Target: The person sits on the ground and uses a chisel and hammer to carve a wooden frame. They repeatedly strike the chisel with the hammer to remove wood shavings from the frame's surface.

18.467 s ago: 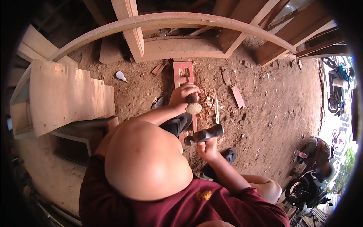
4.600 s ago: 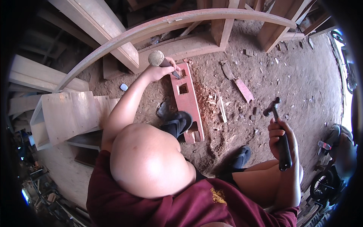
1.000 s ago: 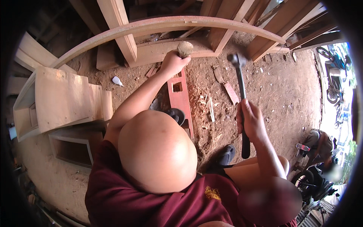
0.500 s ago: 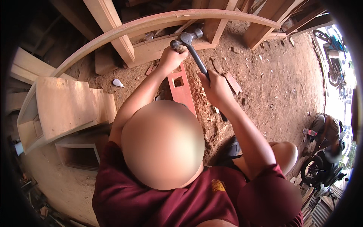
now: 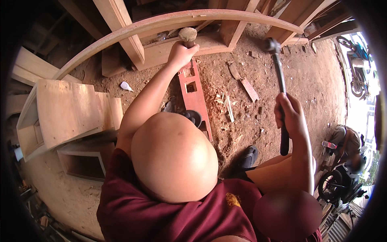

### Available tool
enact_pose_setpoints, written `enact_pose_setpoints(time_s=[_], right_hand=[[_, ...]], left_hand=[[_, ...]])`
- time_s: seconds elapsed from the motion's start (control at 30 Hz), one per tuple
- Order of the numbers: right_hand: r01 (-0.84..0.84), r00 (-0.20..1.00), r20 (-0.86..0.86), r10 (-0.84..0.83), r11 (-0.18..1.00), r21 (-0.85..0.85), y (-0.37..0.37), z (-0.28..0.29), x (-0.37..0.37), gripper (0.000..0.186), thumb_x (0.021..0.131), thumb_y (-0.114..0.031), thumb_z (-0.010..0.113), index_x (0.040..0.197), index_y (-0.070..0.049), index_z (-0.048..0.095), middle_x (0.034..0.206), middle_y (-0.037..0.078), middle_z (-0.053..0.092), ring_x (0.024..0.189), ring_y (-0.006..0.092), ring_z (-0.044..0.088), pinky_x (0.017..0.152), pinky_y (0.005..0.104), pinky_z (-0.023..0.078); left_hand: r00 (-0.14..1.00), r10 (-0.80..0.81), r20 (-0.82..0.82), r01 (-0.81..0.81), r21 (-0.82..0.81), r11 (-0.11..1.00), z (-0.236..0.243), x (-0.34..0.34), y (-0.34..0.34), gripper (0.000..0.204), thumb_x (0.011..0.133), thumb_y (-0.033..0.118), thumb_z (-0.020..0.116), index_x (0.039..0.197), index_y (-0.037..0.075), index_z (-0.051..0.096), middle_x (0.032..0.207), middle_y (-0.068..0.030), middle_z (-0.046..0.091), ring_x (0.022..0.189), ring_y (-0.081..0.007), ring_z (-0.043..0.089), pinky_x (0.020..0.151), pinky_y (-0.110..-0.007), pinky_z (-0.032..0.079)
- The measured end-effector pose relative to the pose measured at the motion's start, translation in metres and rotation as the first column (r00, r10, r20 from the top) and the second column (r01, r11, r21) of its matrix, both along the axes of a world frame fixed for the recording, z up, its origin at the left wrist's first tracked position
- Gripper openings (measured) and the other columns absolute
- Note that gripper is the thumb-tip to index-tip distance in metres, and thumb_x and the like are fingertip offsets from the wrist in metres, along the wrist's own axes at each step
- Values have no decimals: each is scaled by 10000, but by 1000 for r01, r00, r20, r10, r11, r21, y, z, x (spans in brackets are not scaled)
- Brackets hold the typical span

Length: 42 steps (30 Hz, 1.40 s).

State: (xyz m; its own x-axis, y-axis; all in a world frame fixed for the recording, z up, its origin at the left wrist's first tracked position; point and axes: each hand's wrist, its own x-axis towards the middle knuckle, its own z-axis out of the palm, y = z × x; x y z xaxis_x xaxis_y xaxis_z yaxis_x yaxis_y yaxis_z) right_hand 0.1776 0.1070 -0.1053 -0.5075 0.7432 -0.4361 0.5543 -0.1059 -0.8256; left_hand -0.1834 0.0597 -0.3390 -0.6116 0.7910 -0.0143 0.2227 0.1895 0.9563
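My left hand is wrapped round a chisel with a worn, flattened butt. It stands over the far end of a red-painted timber, and the blade is hidden beneath my fist. Square holes are cut through the timber's face. My right hand grips the dark handle of a hammer, raised well to the right, its metal head apart from the chisel. Part of a dark shoe rests at the near part of the timber. Wood chips lie on the dirt to its right.
A long curved wooden rail arches across the far side before upright boards. A pale wooden piece stands at left, near a small white bottle. At far right, a person bends beside a motorcycle.
My right hand has carried the hammer away from the chisel's top, out to the right. My left hand stays on the chisel, nearly in place.
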Motion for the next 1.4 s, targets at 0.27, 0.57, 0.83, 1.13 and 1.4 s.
enact_pose_setpoints(time_s=[0.27, 0.57, 0.83, 1.13, 1.4], right_hand=[[90, 986, -138, -97, 994, -58, 8, -6, 8, 368, 1017, -370, 444, 812, -68, 491, 598, -5, 439, 448, 90, 422, 409, 246, 361], [60, 993, -97, -65, 997, -47, 1, -10, -2, 346, 1019, -374, 449, 836, -82, 482, 590, -14, 432, 434, 77, 401, 399, 237, 338], [45, 993, -107, -50, 998, -45, -3, -14, -9, 347, 1026, -396, 435, 866, -92, 478, 573, -20, 421, 413, 61, 369, 388, 222, 304], [48, 994, -95, -51, 998, -36, -4, -15, -9, 352, 1027, -397, 432, 858, -91, 474, 575, -20, 422, 412, 62, 364, 387, 224, 303], [39, 995, -94, -46, 996, -75, -2, -12, -9, 352, 1020, -363, 447, 813, -80, 467, 612, -18, 426, 459, 82, 412, 422, 246, 362]], left_hand=[[998, 46, -41, -42, 104, 994, -7, 11, 1, 400, 815, 332, 702, 592, 32, 560, 495, -32, 544, 446, -143, 519, 462, -355, 388], [997, 70, -28, -69, 57, 996, -7, 9, -6, 397, 826, 323, 694, 585, 41, 553, 495, -30, 547, 423, -134, 539, 432, -343, 419], [1000, 20, 18, -20, 30, 999, -4, 11, -8, 165, 855, 195, 683, 800, 43, 649, 739, -15, 674, 665, -96, 626, 540, -292, 484], [998, 66, -12, -65, 71, 995, -3, 22, -15, 372, 838, 278, 695, 596, 37, 547, 501, 6, 532, 460, -113, 504, 470, -336, 396], [998, 16, -68, -11, 68, 998, -8, 15, -21, 168, 883, 175, 658, 799, 31, 666, 709, -7, 671, 596, -90, 617, 532, -270, 501]])
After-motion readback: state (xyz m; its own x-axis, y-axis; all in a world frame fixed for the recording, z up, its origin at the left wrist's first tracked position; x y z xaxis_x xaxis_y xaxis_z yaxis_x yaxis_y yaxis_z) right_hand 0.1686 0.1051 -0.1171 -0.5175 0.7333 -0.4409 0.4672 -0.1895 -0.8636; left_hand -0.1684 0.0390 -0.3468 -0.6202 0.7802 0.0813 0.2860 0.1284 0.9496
